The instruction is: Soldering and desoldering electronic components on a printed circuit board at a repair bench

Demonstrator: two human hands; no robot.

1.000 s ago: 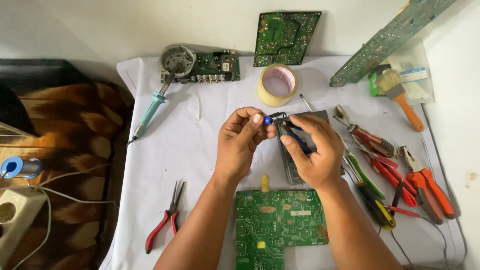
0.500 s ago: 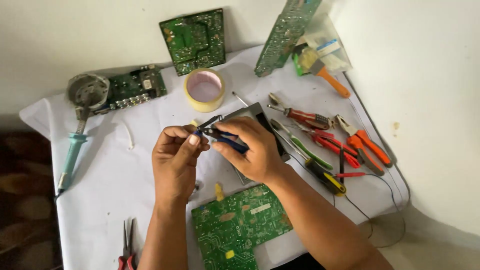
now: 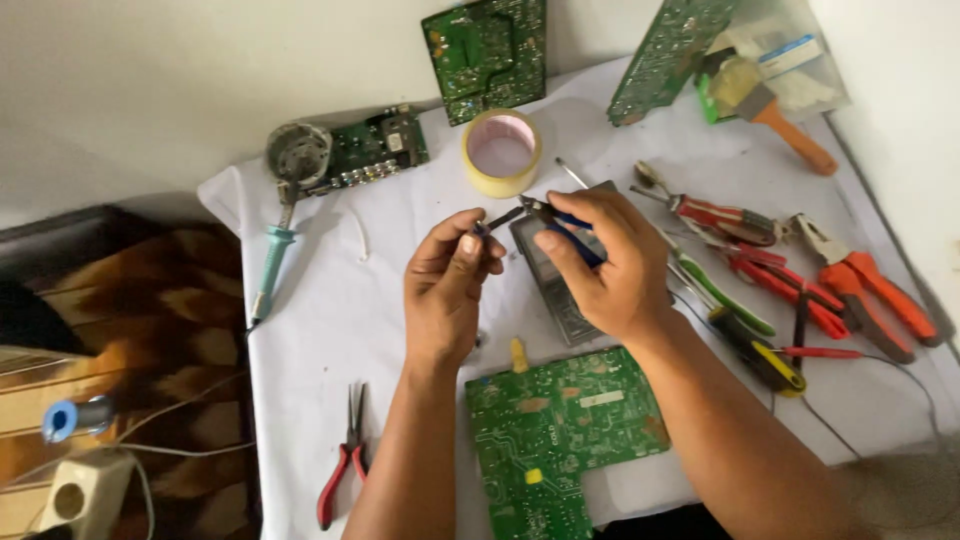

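Pinching a small part at centre frame.
My left hand (image 3: 445, 285) pinches the small dark part (image 3: 483, 230); my right hand (image 3: 600, 265) grips blue-handled cutters (image 3: 560, 222) against it.

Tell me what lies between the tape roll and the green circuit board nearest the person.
In the head view, between the tape roll and the green circuit board sit both hands, left hand and right hand, above a dark flat device.

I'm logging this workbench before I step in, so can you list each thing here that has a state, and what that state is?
left hand: raised, pinching a small part.
right hand: gripping blue-handled pliers, tips at the part.
green circuit board: flat, untouched.
tape roll: lying flat, hole up.
soldering iron: lying down, unheld.
red-handled pliers: lying unheld, whether shut I cannot tell.
paintbrush: lying unheld.
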